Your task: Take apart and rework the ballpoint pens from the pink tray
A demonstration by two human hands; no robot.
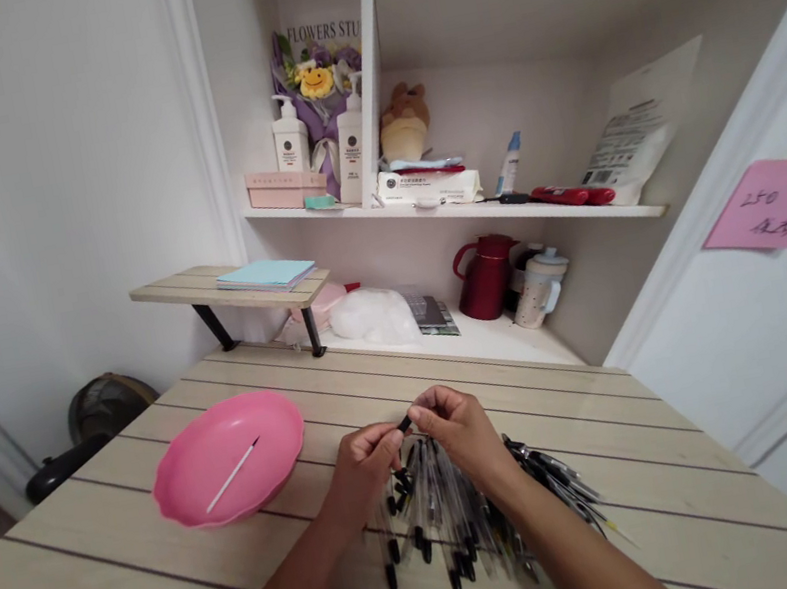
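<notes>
My left hand (365, 467) and my right hand (463, 429) meet above a pile of clear pens with black caps (448, 518) on the wooden table (109, 578). Both hands pinch one pen (404, 425) between their fingertips, the left on its body and the right at its black end. A pink bowl (228, 456) sits to the left of my hands, with one thin white pen refill (233, 474) lying in it. More pens (555, 479) lie to the right of my right forearm.
A small wooden riser (233, 292) with a blue notebook (266, 275) stands at the table's back. Behind it are a red jug (486, 276), a white cup (540, 287) and shelves with bottles and boxes. A pink note (777, 201) is stuck on the right wall.
</notes>
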